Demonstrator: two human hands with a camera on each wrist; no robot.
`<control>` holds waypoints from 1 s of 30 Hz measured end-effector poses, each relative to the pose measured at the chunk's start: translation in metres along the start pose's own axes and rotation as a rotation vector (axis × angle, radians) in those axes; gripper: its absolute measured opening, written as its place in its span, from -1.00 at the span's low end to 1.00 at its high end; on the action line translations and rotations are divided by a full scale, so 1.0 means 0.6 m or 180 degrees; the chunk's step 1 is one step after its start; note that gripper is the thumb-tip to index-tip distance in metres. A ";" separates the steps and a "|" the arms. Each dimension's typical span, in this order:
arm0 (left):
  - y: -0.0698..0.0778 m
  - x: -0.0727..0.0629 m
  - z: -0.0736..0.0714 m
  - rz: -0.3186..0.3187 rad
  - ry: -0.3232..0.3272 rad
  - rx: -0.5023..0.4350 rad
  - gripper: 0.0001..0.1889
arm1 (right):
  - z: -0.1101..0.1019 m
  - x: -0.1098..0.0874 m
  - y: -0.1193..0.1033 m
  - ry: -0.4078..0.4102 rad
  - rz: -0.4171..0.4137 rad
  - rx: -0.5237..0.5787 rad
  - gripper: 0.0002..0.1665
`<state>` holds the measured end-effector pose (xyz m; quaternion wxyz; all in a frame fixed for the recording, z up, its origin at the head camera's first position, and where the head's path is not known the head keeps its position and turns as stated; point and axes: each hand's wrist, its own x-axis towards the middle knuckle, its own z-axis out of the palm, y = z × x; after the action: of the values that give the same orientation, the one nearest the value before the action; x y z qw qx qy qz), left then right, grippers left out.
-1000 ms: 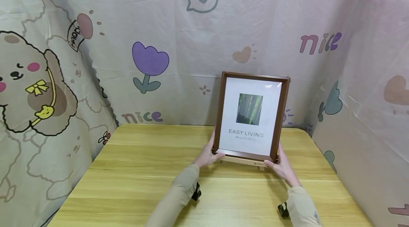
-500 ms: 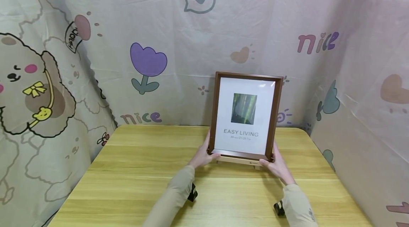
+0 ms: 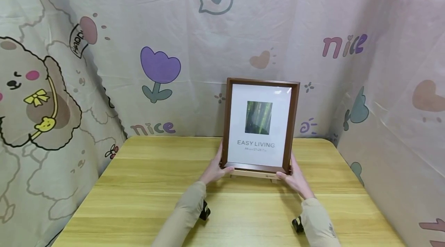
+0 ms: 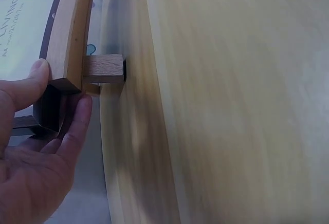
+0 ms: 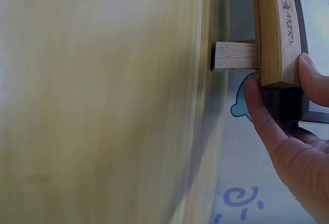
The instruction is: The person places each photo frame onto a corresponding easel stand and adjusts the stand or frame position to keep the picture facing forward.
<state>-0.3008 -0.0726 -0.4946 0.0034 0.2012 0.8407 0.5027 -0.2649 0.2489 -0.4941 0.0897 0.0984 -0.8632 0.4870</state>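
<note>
A brown picture frame point(image 3: 227, 123) with a white "EASY LIVING" print point(image 3: 257, 92) stands nearly upright, leaning slightly back, on a small light wooden easel point(image 3: 252, 174). My left hand point(image 3: 214, 169) grips the frame's lower left corner, thumb across the front and fingers behind. At the lower right corner my right hand point(image 3: 295, 177) holds on the same way, its thumb on the front edge. The left wrist view shows the easel's front bar point(image 4: 74, 34) beside the thumb and a short foot point(image 4: 104, 69) below it. Lettering marks the easel's bar point(image 5: 277, 29) in the right wrist view.
The wood-grained table point(image 3: 156, 185) spreads in front and to both sides. A printed cloth point(image 3: 208, 38) hangs behind the table and along its left and right sides. A black wrist camera point(image 3: 205, 211) sits on the left sleeve, another black camera point(image 3: 297, 224) on the right.
Both hands have shifted the picture frame and easel steadily to the left along the table, the grip staying the same. The head view has turned very slightly.
</note>
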 end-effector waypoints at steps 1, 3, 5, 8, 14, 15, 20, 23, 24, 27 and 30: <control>0.000 -0.002 -0.002 -0.0011 0.0012 -0.0002 0.19 | 0.001 0.001 -0.001 -0.0005 0.0010 0.0001 0.30; -0.001 -0.005 -0.005 -0.0001 0.0034 -0.0005 0.19 | 0.004 0.003 -0.003 -0.0027 0.0035 0.0018 0.31; -0.004 -0.007 -0.008 0.0010 0.0053 0.0011 0.19 | 0.007 0.004 -0.006 -0.0045 0.0067 0.0029 0.31; -0.008 -0.011 -0.011 -0.0010 0.0089 0.0022 0.19 | 0.012 0.006 -0.009 -0.0087 0.0114 0.0038 0.31; -0.014 -0.019 -0.019 -0.0100 0.0124 0.0081 0.22 | 0.021 0.009 -0.013 -0.0099 0.0121 0.0008 0.30; -0.015 -0.020 -0.020 -0.0117 0.0124 0.0091 0.22 | 0.023 0.010 -0.014 -0.0099 0.0110 0.0001 0.30; -0.015 -0.029 -0.029 -0.0166 0.0160 0.0063 0.21 | 0.031 0.013 -0.016 -0.0141 0.0138 0.0003 0.30; -0.016 -0.033 -0.033 -0.0186 0.0193 0.0025 0.21 | 0.037 0.015 -0.019 -0.0152 0.0169 0.0014 0.30; -0.016 -0.035 -0.035 -0.0215 0.0202 0.0025 0.20 | 0.039 0.015 -0.021 -0.0156 0.0177 0.0017 0.30; -0.018 -0.039 -0.040 -0.0294 0.0225 0.0029 0.20 | 0.045 0.017 -0.025 -0.0172 0.0190 0.0021 0.32; -0.020 -0.043 -0.045 -0.0375 0.0243 0.0051 0.20 | 0.051 0.019 -0.029 -0.0191 0.0232 0.0024 0.33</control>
<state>-0.2866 -0.1093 -0.4968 -0.0008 0.1320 0.8546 0.5023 -0.2734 0.2129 -0.4924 0.0456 0.0818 -0.8666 0.4901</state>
